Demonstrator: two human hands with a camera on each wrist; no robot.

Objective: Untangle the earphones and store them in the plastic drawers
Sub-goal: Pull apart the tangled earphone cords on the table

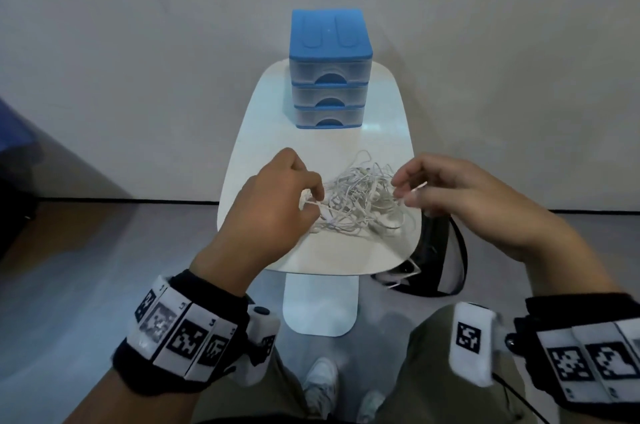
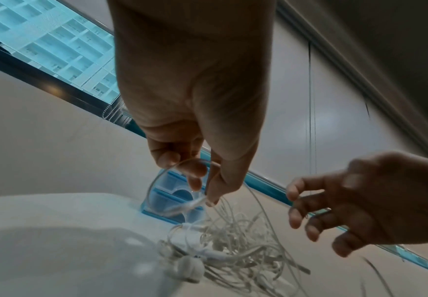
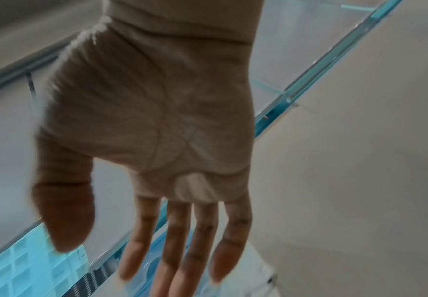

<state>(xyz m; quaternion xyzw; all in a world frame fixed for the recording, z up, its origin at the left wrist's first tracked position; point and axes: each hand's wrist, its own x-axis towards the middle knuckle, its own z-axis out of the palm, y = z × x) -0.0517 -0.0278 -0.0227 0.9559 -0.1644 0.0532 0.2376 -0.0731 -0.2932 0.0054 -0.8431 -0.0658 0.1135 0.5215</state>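
Your left hand (image 1: 273,195) pinches one cord of the tangled white earphones (image 1: 360,201) before the blue plastic drawers (image 1: 330,70); right hand (image 1: 457,195), fingers spread, holds nothing. Pulling hard could tighten knots.

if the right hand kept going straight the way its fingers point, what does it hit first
Most likely the earphones: the right hand is open, fingers aimed left at the tangle's near edge. The left hand pinches a cord on the far side. Depth is unclear.
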